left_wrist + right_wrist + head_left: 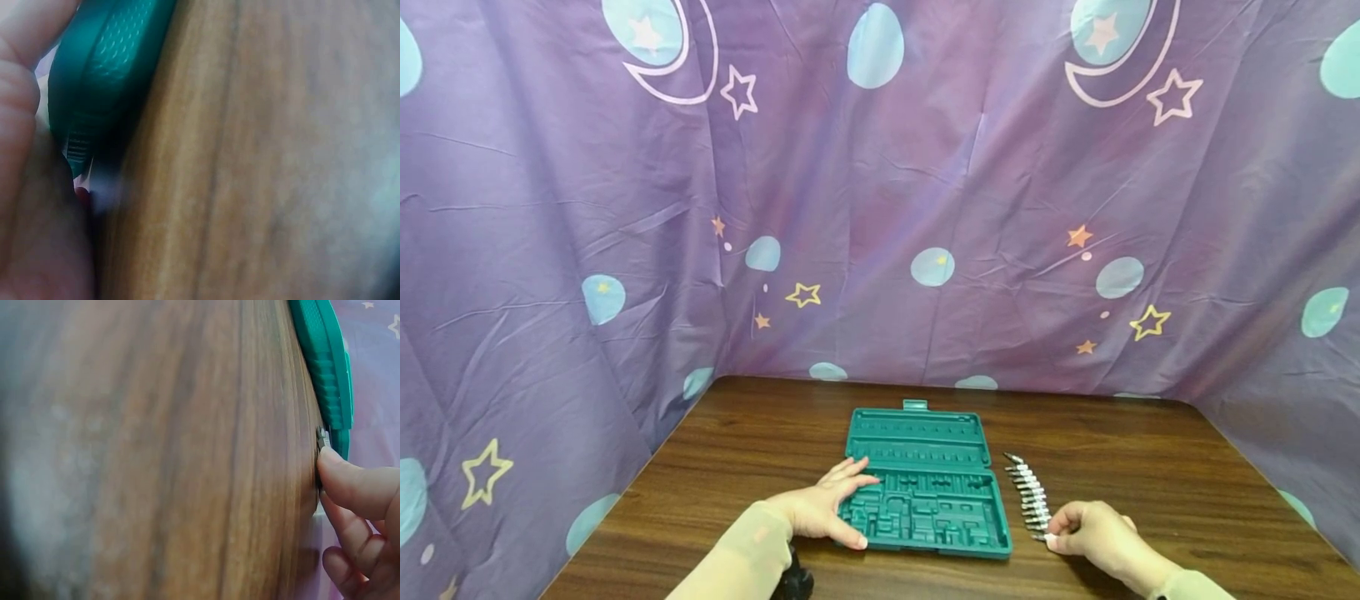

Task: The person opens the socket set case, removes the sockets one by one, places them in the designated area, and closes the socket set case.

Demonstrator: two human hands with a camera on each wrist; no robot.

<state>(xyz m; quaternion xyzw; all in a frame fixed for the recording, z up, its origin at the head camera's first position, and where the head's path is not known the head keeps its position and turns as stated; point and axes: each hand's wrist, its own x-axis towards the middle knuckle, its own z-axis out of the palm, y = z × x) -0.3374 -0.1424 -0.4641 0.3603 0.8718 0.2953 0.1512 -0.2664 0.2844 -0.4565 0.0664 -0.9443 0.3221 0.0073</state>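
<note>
A green plastic tool case [925, 508] lies open and flat on the table, its moulded slots bare. My left hand [820, 507] rests on the case's left side with fingers spread, thumb near the front corner. To the right of the case, several small screwdriver bits [1028, 492] with whitish ends form a slightly curved row. At the near end of that row, my right hand [1097, 533] pinches a bit between thumb and forefinger. In the right wrist view, the metal tip of this bit [322, 437] sticks out past the thumb; the rest is hidden by the fingers.
The wooden table [1187, 475] runs back to a purple curtain [925, 192] with moons and stars, which also hangs along both sides. The case lid [917, 437] lies folded back toward the curtain. A black object [795, 579] sits by the left wrist.
</note>
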